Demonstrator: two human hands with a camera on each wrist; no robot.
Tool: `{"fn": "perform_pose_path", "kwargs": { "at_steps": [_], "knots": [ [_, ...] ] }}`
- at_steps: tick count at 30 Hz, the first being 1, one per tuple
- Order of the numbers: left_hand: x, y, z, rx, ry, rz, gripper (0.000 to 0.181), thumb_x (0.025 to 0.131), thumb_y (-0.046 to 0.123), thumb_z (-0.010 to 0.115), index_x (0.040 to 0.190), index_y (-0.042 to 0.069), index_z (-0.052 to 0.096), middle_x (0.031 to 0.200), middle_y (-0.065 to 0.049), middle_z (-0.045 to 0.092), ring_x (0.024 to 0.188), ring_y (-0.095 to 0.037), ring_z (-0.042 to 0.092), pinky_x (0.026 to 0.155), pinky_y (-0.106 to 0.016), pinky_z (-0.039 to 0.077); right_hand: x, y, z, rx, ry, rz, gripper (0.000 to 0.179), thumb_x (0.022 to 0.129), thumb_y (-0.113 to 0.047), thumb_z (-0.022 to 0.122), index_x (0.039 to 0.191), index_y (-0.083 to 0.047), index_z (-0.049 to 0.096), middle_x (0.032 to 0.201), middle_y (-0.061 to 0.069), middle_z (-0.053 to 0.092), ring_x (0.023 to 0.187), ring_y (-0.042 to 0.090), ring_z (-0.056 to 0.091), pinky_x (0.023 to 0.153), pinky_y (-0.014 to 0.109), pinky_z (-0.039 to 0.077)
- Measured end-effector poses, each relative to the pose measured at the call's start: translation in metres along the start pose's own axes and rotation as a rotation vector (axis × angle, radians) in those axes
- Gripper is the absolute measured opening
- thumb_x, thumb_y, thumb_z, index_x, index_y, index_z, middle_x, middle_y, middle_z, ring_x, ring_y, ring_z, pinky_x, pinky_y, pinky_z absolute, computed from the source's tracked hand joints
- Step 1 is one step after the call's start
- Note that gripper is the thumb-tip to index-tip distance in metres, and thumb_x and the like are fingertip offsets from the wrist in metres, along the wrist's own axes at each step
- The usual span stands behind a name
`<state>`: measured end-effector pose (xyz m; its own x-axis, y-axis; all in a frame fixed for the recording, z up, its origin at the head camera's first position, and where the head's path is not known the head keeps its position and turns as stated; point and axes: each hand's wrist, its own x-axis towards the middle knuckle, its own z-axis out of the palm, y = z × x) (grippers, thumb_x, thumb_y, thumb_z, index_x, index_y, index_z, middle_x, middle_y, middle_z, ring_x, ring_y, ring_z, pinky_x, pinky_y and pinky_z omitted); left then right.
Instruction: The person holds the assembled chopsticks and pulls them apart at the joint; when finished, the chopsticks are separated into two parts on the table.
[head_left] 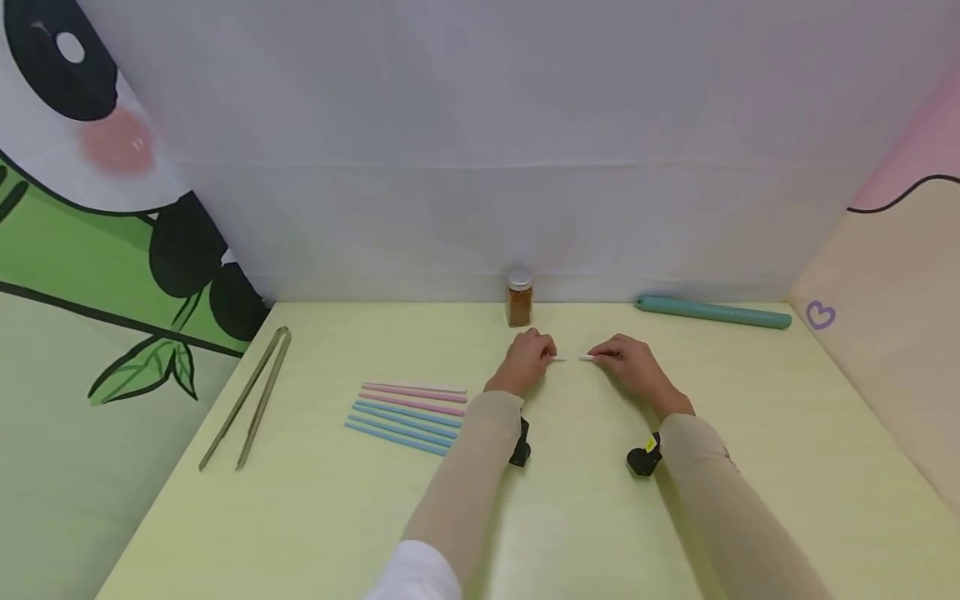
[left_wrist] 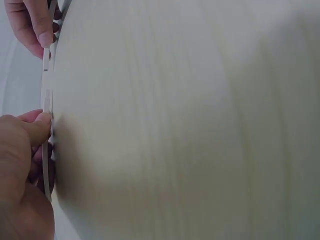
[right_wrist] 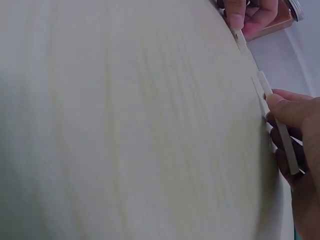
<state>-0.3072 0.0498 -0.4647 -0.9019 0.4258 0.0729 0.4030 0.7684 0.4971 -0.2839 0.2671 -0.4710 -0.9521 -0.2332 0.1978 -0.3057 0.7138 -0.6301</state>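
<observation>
My left hand pinches a thin white stick between thumb and fingers, just above the table. To its right, my right hand pinches another white stick, which looks square-edged in the right wrist view. The two sticks point at each other end to end, with a small gap between their tips. Left of the left forearm, several pink sticks and blue sticks lie side by side on the table. The forearm may cover some of their right ends.
A pale yellow table carries everything. Behind the left hand stands a small jar of brown contents with a silvery lid. Metal tongs lie at the far left, a teal cylinder at the back right. Curtain-like walls border the table.
</observation>
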Motion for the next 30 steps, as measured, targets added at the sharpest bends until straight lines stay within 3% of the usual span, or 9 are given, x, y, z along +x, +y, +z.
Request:
{"fn": "perform_pose_path", "kwargs": {
  "at_steps": [5, 14, 20, 30],
  "knots": [
    [-0.004, -0.008, 0.005, -0.069, 0.047, 0.008, 0.007, 0.093, 0.009, 0.061, 0.093, 0.011, 0.067, 0.092, -0.004, 0.057, 0.093, -0.022, 0.052, 0.085, -0.034, 0.041, 0.002, 0.000, 0.006, 0.015, -0.001, 0.020, 0.016, 0.089, -0.013, 0.067, 0.102, -0.009, 0.075, 0.095, 0.008, 0.064, 0.091, 0.025, 0.059, 0.080, 0.040, 0.047],
    [-0.005, -0.014, 0.008, -0.145, 0.054, 0.007, 0.011, 0.095, 0.008, 0.058, 0.094, 0.011, 0.069, 0.095, -0.006, 0.056, 0.095, -0.022, 0.050, 0.089, -0.035, 0.040, -0.002, 0.005, 0.012, 0.030, 0.023, 0.028, 0.017, 0.089, -0.015, 0.068, 0.104, -0.011, 0.076, 0.096, 0.008, 0.060, 0.090, 0.025, 0.057, 0.077, 0.036, 0.047],
    [-0.004, -0.015, 0.007, -0.071, 0.052, 0.008, 0.010, 0.095, 0.011, 0.058, 0.097, 0.014, 0.068, 0.095, -0.004, 0.057, 0.097, -0.023, 0.053, 0.088, -0.037, 0.042, -0.004, 0.003, 0.014, 0.057, 0.020, 0.024, 0.019, 0.091, -0.018, 0.066, 0.106, -0.011, 0.075, 0.098, 0.009, 0.059, 0.091, 0.025, 0.056, 0.079, 0.038, 0.048],
    [-0.002, -0.009, 0.002, -0.011, -0.019, -0.031, 0.012, 0.096, 0.015, 0.057, 0.102, 0.017, 0.068, 0.098, -0.002, 0.056, 0.098, -0.020, 0.050, 0.087, -0.035, 0.040, -0.004, 0.005, 0.014, 0.056, 0.024, 0.033, 0.019, 0.090, -0.018, 0.067, 0.106, -0.012, 0.075, 0.098, 0.009, 0.060, 0.088, 0.024, 0.055, 0.074, 0.034, 0.044]
  ]
}}
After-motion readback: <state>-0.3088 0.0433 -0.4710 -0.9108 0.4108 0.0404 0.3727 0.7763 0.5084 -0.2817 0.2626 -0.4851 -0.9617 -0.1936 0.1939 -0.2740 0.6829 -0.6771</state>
